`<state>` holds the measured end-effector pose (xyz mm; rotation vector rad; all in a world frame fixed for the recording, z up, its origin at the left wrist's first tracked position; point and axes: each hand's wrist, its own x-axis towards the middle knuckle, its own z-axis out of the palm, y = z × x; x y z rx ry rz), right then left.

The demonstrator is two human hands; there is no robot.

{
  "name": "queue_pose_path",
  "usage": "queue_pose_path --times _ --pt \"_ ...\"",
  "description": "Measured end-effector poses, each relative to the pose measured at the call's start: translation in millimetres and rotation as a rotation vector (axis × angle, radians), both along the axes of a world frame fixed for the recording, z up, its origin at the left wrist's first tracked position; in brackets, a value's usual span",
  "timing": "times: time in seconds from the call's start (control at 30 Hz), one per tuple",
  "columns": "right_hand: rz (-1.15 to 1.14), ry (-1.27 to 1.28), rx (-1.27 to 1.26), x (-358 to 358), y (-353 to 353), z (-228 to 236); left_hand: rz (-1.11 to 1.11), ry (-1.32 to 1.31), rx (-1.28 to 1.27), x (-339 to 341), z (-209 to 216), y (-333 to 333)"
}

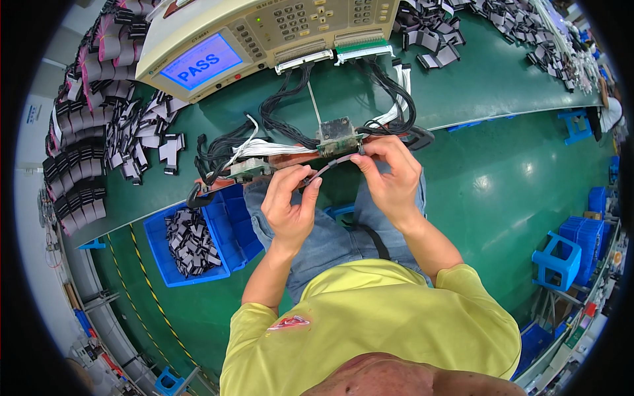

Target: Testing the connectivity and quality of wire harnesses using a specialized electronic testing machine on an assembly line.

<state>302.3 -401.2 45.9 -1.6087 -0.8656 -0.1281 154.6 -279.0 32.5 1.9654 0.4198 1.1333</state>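
A short grey ribbon cable (332, 165) is stretched in a slight arc between my two hands, above my lap. My left hand (290, 206) is closed, pinching its left end between thumb and fingers. The other end is in the closed fingers of my right hand (394, 177), right by a small connector block (338, 136) at the table's front edge. My fingers partly hide both ends, so I cannot tell whether the right one touches the block. Left of it sits a second, green connector block (251, 169). Black and white wires (277, 105) run from the blocks to a beige tester (271, 33) with a lit blue screen.
Piles of loose ribbon cables (142, 132) lie on the green table (475, 92) at left and far right. Below its left edge, a blue bin (188, 280) holds many more. Blue stools (558, 261) and stacked crates stand on the floor at right.
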Motion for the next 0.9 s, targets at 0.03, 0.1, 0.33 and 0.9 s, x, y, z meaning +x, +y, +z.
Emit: queue_pose_path --times 0.03,0.1,0.33,0.9 --pt "0.0 0.008 0.001 0 0 0 -0.003 0.003 0.001 0 0 0" --pt "-0.001 0.016 -0.001 -1 0 0 -0.003 0.0 0.001 0 0 0" --pt "0.014 0.018 -0.001 1 -1 -3 -0.006 0.007 0.003 1 1 1" --pt "0.024 -0.085 0.012 -2 -13 -7 -0.023 -0.008 0.028 -4 -5 -7"
